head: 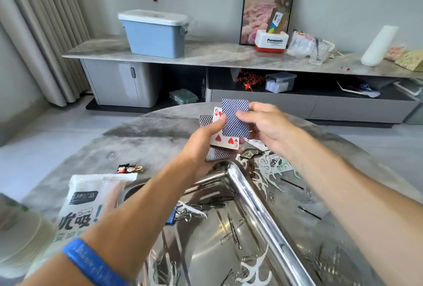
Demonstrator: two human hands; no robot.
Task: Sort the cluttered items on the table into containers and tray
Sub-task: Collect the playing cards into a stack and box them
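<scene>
**Sorting partly done, cards in hand**

Head view: the left hand [201, 141] fingers curl round three playing cards [225, 141]; the right hand [263, 123] fingers pinch a fourth, the blue-backed card [235, 117]. Below the fingers, the tray [251, 196] already holds clips; floss picks [265, 171] and two hairpins [309, 212] remain on the surface [148, 134].

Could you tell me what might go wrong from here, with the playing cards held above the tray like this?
1. The cards in the left hand sit fanned and uneven, with the six of hearts face up; one could slip down into the metal tray.
2. The right hand pinches only the edge of one blue-backed card, so it may drop.
3. The floss picks and hairpins lie under the right forearm and could get swept along.
</scene>
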